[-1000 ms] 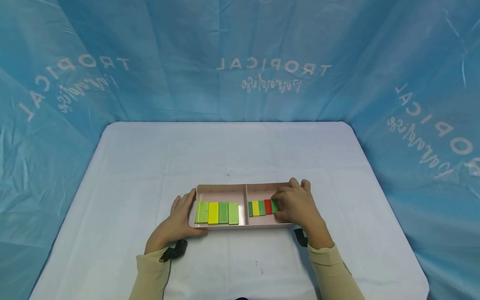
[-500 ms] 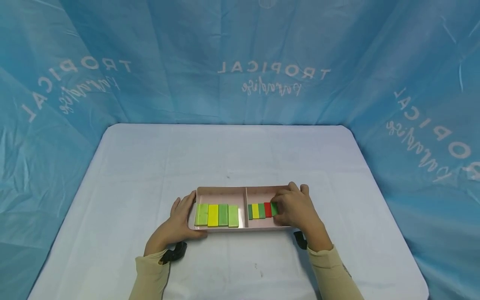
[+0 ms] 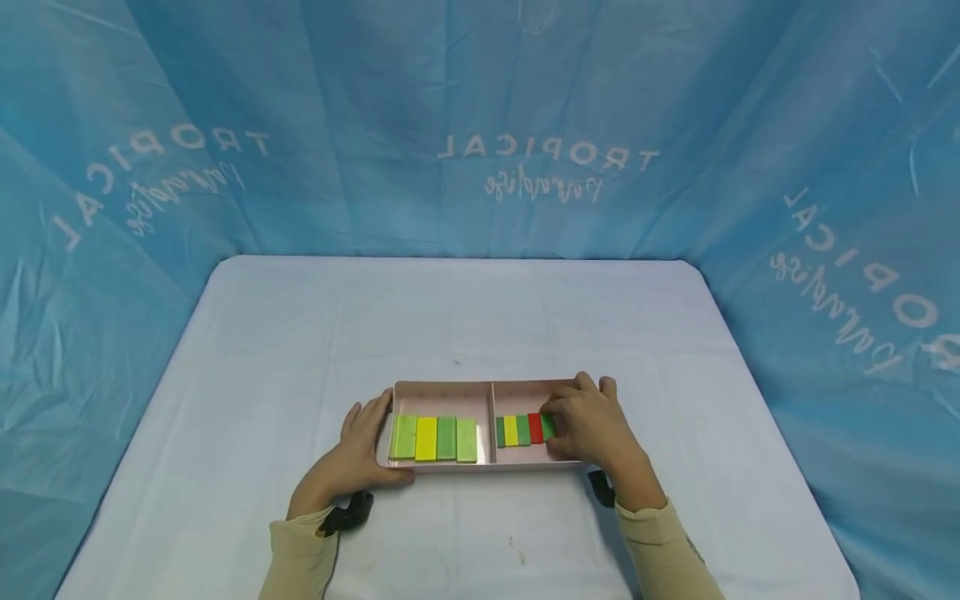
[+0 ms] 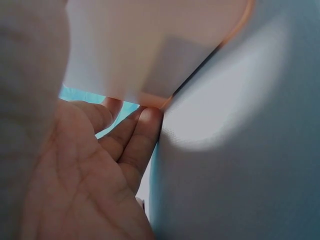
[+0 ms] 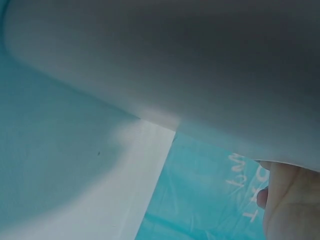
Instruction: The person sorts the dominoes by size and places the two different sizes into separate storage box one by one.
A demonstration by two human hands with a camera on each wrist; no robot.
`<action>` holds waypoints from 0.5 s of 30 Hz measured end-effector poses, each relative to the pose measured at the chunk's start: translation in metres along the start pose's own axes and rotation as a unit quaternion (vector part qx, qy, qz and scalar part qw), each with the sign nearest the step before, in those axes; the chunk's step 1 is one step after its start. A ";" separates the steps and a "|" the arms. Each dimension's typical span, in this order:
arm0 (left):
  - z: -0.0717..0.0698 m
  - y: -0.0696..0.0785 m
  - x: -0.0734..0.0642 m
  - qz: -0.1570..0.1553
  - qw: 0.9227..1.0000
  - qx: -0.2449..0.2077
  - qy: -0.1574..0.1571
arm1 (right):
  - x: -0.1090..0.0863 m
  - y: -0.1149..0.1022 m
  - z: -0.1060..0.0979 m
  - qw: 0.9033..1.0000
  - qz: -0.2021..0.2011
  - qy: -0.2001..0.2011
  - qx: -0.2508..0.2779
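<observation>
A shallow pinkish box (image 3: pixel 442 398) with two compartments lies on the table. My left hand (image 3: pixel 348 457) grips its left end, thumb along the front wall and fingers at the left side. In the left wrist view, fingertips meet a corner of the pale box (image 4: pixel 115 50). With its thumb and fingers, my right hand (image 3: pixel 592 425) reaches into the right compartment and pinches a green block (image 3: pixel 548 427) at the row's right end, partly hidden. Beside that block stand a red block (image 3: pixel 536 428) and several smaller green and yellow ones. The right wrist view shows only part of that hand (image 5: pixel 292 200).
Larger blocks in light green, green and yellow (image 3: pixel 426 438) fill the front of the left compartment. A thin divider (image 3: pixel 492 417) separates the compartments. White cloth covers the table (image 3: pixel 465 317), and a blue printed curtain (image 3: pixel 360 167) encloses its back and sides.
The whole scene has shifted slightly down in the head view. Both hands keep their places at the box, and the blocks stay in their rows.
</observation>
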State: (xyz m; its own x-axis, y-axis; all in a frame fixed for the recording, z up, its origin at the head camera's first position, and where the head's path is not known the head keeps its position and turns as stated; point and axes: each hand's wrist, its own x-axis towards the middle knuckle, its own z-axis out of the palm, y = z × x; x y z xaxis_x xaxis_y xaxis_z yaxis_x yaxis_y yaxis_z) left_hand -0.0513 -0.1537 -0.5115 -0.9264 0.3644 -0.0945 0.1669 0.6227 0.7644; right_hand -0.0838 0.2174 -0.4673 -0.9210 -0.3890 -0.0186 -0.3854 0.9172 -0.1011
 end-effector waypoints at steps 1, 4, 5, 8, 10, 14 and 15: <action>0.000 0.000 0.000 -0.001 1.000 0.000 -0.001 | 0.000 0.000 0.000 1.000 -0.002 0.000 -0.001; 0.001 0.000 -0.001 -0.003 1.000 0.001 0.000 | 0.000 0.001 0.001 1.000 -0.008 0.000 -0.004; 0.001 0.000 -0.002 -0.003 1.000 0.002 0.001 | 0.000 0.001 0.001 1.000 -0.011 0.002 -0.004; 0.001 -0.001 -0.001 -0.001 1.000 0.005 0.003 | -0.001 0.002 0.001 1.000 -0.017 0.005 -0.008; 0.001 -0.001 -0.001 0.000 1.000 0.006 0.003 | -0.001 0.003 0.001 1.000 -0.019 0.007 -0.011; 0.001 0.000 0.000 0.002 1.000 0.004 0.003 | -0.001 0.004 0.001 1.000 -0.020 0.007 -0.015; 0.000 0.001 0.000 0.003 1.000 0.003 0.005 | -0.001 0.004 0.001 1.000 -0.020 0.006 -0.015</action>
State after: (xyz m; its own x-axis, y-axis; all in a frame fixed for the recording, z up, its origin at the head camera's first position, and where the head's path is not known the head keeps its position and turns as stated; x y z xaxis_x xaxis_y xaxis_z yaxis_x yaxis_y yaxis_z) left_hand -0.0510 -0.1529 -0.5112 -0.9284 0.3620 -0.0834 0.1748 0.6238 0.7618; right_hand -0.0846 0.2210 -0.4683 -0.9051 -0.4251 -0.0030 -0.4239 0.9030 -0.0708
